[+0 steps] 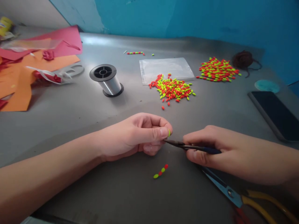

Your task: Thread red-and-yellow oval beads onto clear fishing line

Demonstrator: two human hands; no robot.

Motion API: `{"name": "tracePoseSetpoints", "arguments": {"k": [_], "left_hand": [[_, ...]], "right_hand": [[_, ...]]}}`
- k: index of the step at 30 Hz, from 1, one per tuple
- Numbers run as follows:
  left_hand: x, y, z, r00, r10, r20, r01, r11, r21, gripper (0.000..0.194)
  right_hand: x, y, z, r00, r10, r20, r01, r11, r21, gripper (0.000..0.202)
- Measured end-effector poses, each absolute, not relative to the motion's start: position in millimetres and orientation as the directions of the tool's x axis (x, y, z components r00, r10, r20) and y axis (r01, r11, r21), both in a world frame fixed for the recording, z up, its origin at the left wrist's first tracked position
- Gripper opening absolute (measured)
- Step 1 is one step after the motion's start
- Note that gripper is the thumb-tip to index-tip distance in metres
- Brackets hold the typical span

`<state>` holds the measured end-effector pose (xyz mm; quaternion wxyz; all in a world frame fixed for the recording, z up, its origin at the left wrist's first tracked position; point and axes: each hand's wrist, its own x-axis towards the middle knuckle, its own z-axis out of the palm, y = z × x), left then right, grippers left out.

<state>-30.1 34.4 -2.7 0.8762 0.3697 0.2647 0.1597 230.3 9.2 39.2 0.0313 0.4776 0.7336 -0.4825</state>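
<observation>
My left hand (140, 133) pinches a green bead (169, 133) between thumb and index finger. Dark pliers (179, 144) are held in my right hand (217, 149), their tip at the fingers of my left hand, just under the bead. Below them, a short strand of red and green beads (160, 172) lies or hangs over the grey table; a faint thin line shows between it and the pinched bead. Behind my hands is a pile of loose red and green beads (174, 90), partly on a clear plastic bag (167, 68).
A wire spool (109, 82) stands left of the bag. Orange paper (21, 90) lies far left. At right are another bead pile (217, 70), brown yarn (243, 59) and a phone (275, 113). Scissors (233, 194) lie below my right hand. A beaded strand (135, 53) lies at the back.
</observation>
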Motion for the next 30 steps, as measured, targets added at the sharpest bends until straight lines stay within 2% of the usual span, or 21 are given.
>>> {"name": "tracePoseSetpoints", "arguments": {"k": [4, 10, 22, 30], "left_hand": [[-31.1, 34.6, -3.2, 0.815, 0.467, -0.344, -0.083, 0.681, 0.728, 0.023], [-32.1, 34.7, -3.0, 0.808, 0.468, -0.358, -0.076, 0.686, 0.724, 0.019], [-30.0, 35.0, -2.8, 0.792, 0.501, -0.351, -0.144, 0.710, 0.689, 0.013], [-28.9, 34.4, -1.0, 0.770, 0.514, -0.378, -0.142, 0.715, 0.684, 0.015]], "right_hand": [[229.7, 8.9, 38.8, -0.523, 0.683, -0.510, 0.727, 0.045, -0.685, 0.046], [230.7, 10.5, 37.5, -0.543, 0.663, -0.515, 0.740, 0.088, -0.667, 0.050], [231.1, 10.1, 41.6, -0.579, 0.641, -0.504, 0.732, 0.137, -0.667, 0.039], [227.6, 12.0, 41.9, -0.554, 0.650, -0.520, 0.728, 0.075, -0.682, 0.033]]}}
